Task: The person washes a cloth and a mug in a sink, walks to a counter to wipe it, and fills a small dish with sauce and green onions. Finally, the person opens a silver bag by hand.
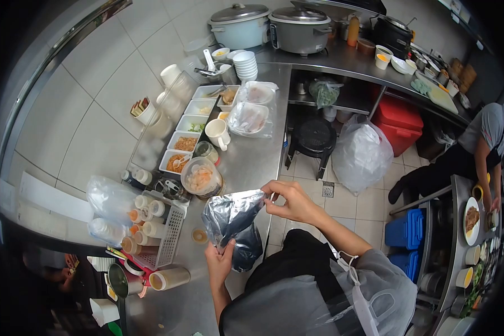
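Note:
A shiny silver foil pouch (232, 215) is held between my two hands over the edge of the steel counter (252, 162). My left hand (219, 259) pinches its lower left side. At its upper right corner, my right hand (288, 201) grips the foil between thumb and fingers. A darker rounded part of the foil hangs below, near my apron. Just beyond the pouch stands a clear tub of pinkish pieces (200, 177). A small round cup (199, 236) sits on the counter to the left of the foil.
White food containers (185, 141), a white mug (217, 132) and bagged bowls (252, 116) line the counter. Squeeze bottles (145, 229) stand in a basket (172, 235) at left. A black stool (313, 137) is beyond. A co-worker (481, 140) works at the right.

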Demonstrator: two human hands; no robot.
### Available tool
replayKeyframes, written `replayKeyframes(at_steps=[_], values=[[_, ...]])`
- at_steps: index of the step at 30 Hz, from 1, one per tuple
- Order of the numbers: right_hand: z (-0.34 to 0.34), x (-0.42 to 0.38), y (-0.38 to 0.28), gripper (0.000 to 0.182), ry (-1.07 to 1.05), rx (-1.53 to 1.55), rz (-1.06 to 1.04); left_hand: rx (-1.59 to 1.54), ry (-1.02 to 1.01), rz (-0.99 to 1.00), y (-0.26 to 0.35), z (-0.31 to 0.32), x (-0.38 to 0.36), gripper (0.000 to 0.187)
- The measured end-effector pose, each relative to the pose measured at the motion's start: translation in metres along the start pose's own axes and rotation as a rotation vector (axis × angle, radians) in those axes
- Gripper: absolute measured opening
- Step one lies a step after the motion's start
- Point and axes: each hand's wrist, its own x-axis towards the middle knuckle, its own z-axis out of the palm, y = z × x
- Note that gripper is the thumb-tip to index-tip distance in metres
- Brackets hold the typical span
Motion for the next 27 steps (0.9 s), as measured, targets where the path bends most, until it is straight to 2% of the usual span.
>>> replayKeyframes(at_steps=[4,10,12,14,16,19,20,23,27], values=[[0.001,-0.007,0.007,0.017,0.049,0.074,0.022,-0.006,-0.007,0.011,0.003,0.004,-0.001,0.023],[0.0,-0.009,0.0,0.014,0.006,0.126,0.081,-0.117,-0.115,-0.12,-0.002,0.003,0.001,0.044],[0.003,-0.012,0.002,0.014,-0.047,0.117,0.061,0.027,0.076,0.188,0.025,0.013,0.002,0.051],[0.011,-0.016,0.003,0.013,-0.126,0.109,0.02,0.239,0.169,0.414,0.06,0.018,0.008,0.055],[0.015,-0.014,-0.004,0.012,-0.118,0.12,0.001,0.523,0.161,0.554,0.083,0.02,0.015,0.054],[0.018,-0.015,-0.009,0.011,-0.123,0.111,0.002,0.904,-0.04,0.562,0.082,0.022,0.029,0.043],[0.017,-0.013,-0.009,0.011,-0.123,0.1,0.001,0.867,0.004,0.59,0.08,0.023,0.034,0.029],[0.012,-0.015,-0.01,0.012,-0.106,-0.021,-0.06,0.826,-0.046,0.574,0.081,0.024,0.038,0.02],[0.01,-0.016,-0.011,0.014,-0.136,-0.221,-0.102,0.867,0.013,0.671,0.08,0.035,0.037,0.017]])
